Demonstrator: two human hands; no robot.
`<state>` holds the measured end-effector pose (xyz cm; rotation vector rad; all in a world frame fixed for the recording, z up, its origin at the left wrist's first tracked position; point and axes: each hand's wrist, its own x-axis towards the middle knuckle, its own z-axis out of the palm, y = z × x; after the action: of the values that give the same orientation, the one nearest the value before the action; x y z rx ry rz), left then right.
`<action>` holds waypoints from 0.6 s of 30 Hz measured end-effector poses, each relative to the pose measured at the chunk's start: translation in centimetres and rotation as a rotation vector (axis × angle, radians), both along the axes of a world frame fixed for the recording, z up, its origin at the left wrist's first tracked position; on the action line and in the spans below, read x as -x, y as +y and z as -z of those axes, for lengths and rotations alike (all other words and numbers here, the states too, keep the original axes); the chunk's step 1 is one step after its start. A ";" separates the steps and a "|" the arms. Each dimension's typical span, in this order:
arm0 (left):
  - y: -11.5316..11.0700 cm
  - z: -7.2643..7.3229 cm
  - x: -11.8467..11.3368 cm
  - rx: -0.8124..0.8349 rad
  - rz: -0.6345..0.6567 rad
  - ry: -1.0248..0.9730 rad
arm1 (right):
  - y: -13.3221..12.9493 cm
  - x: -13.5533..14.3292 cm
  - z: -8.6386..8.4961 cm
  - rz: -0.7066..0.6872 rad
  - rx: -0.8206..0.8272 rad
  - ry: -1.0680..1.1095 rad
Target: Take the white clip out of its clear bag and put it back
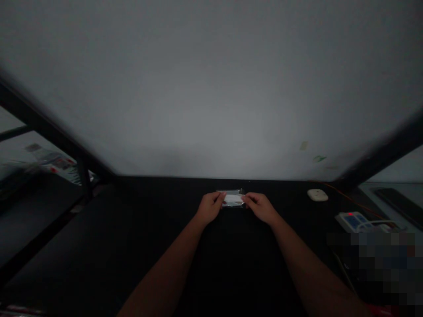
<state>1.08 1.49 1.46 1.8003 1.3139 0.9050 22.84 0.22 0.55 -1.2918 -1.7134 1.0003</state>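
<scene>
A small clear plastic packet [233,204] with a flat white item inside lies across the middle, between my two hands. My left hand [210,207] pinches its left end, thumb on top. At the right end my right hand [261,207] grips it the same way, with thumb and fingers closed on the edge. What the white item is, I cannot make out in the dim light. Both hands are just above or on the black tabletop [158,229], near its back edge; I cannot tell whether the packet touches it.
A rounded white case [317,195] sits at the back right. Beyond it are a power strip [353,221] with a red light and an orange cable [353,200]. A grey wall [211,97] rises behind the table. Dark frame bars [49,132] slant at the left, with plastic bags [62,165] beyond.
</scene>
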 end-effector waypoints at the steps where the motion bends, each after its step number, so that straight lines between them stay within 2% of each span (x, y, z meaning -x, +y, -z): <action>1: 0.0 0.0 0.0 0.013 -0.007 -0.003 | -0.1 0.1 0.0 -0.002 -0.010 -0.021; 8: 0.0 -0.1 0.1 0.021 -0.021 -0.020 | -0.3 0.2 -0.4 0.006 -0.037 -0.036; 12: 0.3 0.0 0.3 0.023 0.012 -0.103 | -0.2 -0.1 -0.5 0.009 0.052 0.121; 15: 0.4 0.1 0.5 0.083 0.042 -0.214 | -0.1 -0.3 -0.4 0.002 0.159 0.273; 18: 0.5 0.3 0.5 0.126 0.050 -0.320 | -0.1 -0.5 -0.4 0.013 0.191 0.370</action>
<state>0.54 2.01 1.16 1.5121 1.0927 1.0114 23.31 0.15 0.94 -1.1457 -1.3521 1.3284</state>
